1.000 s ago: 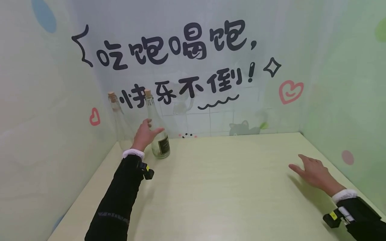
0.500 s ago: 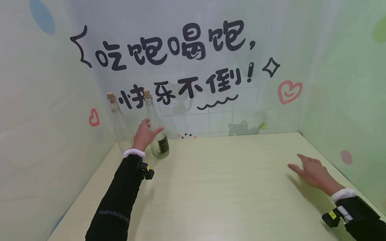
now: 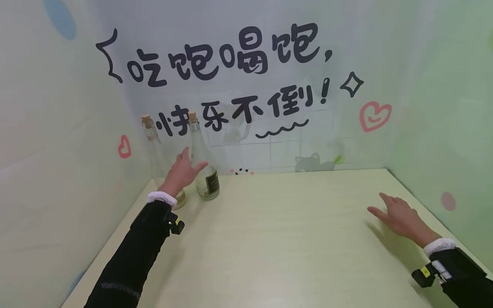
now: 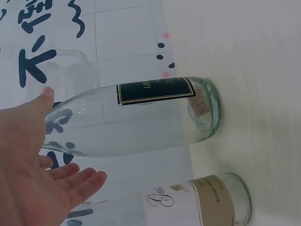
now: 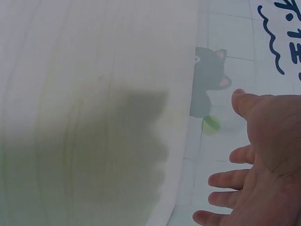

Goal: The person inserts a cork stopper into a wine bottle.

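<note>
Two corked clear glass bottles stand upright at the back left of the table. One bottle has a dark label, and a cork piece lies inside its base in the left wrist view. Left of it is the second bottle, with a white and tan label; my left hand and wrist cover part of it in the head view. My left hand is beside the dark-labelled bottle, thumb and fingers spread around its neck side without gripping. My right hand hovers over the table's right side, fingers loosely spread, holding nothing.
The pale wooden table meets a back wall printed with large dark characters. Side walls close it in at left and right. My right hand's shadow falls on the tabletop.
My left hand and forearm have shifted left, away from the dark-labelled bottle, and its fingers have straightened. More of the other bottle's base now shows. The right hand has barely moved.
</note>
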{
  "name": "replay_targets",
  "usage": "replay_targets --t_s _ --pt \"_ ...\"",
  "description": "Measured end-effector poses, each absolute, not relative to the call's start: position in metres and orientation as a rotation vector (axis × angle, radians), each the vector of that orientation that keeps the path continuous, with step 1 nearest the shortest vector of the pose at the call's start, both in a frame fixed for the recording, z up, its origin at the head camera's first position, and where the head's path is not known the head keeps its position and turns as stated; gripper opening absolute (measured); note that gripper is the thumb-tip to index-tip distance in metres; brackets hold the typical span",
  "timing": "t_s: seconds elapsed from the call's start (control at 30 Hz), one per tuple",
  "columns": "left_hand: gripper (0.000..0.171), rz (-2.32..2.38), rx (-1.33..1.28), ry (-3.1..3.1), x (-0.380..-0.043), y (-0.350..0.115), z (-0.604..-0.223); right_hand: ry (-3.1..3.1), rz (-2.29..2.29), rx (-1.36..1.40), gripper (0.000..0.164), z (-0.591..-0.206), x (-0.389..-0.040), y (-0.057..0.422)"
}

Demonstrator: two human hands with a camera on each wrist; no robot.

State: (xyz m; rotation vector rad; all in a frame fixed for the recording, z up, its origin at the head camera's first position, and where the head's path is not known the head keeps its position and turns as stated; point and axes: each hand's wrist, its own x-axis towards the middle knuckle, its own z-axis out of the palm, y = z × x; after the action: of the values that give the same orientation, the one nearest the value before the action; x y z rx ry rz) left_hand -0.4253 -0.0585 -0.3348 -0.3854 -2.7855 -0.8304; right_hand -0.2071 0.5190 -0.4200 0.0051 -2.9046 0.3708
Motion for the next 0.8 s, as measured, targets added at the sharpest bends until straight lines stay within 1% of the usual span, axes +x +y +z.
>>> replay_targets --t_s 0.3,0.6,0.8 --pt "0.101 -0.646 -0.578 -2.761 -0.392 -0.053 -0.328 -2.899 0.377 0.060 0.080 -0.415 -0.211 0.512" --pt "0.085 -0.507 -0.859 -2.718 -0.359 -0.029 -0.323 -2.895 0.380 0.109 0.079 -0.403 -0.212 0.499" --pt "0.080 -0.289 -1.086 -2.671 -0.342 -0.012 -0.334 -2.867 0.373 0.168 0.076 -0.404 -0.206 0.485"
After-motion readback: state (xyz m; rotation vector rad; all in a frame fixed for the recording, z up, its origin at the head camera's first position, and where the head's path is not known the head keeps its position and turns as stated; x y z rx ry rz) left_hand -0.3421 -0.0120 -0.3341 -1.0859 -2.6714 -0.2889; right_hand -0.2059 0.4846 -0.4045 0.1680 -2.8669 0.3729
